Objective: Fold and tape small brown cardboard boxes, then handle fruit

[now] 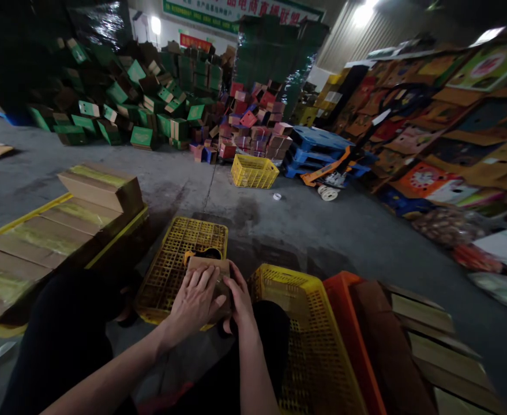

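A small brown cardboard box (pixel 196 263) rests on an upturned yellow plastic crate (pixel 169 253) in front of my knees. My left hand (pixel 196 297) lies flat across the top of the box, its fingers stretched out. Curved round the right side of the same box is my right hand (pixel 238 293), with some fingertips hidden by the cardboard. Just behind the box, on the crate, sits a black and yellow tool that looks like a tape dispenser (pixel 204 253).
Taped cartons (pixel 41 236) fill a yellow crate at left. At right stand a yellow crate (pixel 322 323), an orange crate (pixel 344 279) and more taped cartons (pixel 426 311). Ahead are another yellow crate (pixel 254 171), a pallet jack (pixel 329 173), blue pallets (pixel 318 141) and green boxes (pixel 143 137).
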{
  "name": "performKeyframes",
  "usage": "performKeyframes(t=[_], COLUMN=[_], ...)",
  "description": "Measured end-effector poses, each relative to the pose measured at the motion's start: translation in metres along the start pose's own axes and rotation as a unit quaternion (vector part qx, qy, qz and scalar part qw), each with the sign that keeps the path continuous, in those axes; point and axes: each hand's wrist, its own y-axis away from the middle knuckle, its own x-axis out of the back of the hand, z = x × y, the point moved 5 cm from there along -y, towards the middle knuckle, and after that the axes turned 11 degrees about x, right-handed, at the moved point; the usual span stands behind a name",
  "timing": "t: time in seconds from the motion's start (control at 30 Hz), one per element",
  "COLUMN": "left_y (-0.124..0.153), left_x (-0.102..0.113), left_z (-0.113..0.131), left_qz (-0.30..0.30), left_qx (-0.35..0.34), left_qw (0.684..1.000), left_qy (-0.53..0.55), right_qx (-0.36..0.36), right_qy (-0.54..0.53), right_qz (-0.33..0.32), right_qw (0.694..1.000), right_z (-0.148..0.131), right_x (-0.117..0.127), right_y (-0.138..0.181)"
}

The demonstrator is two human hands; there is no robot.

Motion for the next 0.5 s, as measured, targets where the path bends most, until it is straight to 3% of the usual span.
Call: performKeyframes(t=[0.3,0.5], left_y=[0.0,0.0], left_x=[0.0,0.004], left_z=[-0.001,-0.002], left_qz=[0.006,0.007], left_qx=[0.004,-0.004], left_qw=[1.0,1.0], left_qy=[0.0,-0.002], right_qx=[-0.014,-0.034], right_qy=[0.021,-0.058], right_qz=[0.06,-0.008], right_qw=[0.998,0.998], right_z=[-0.001,0.001], right_x=[0.002,-0.003], right_y=[-0.01,0.006])
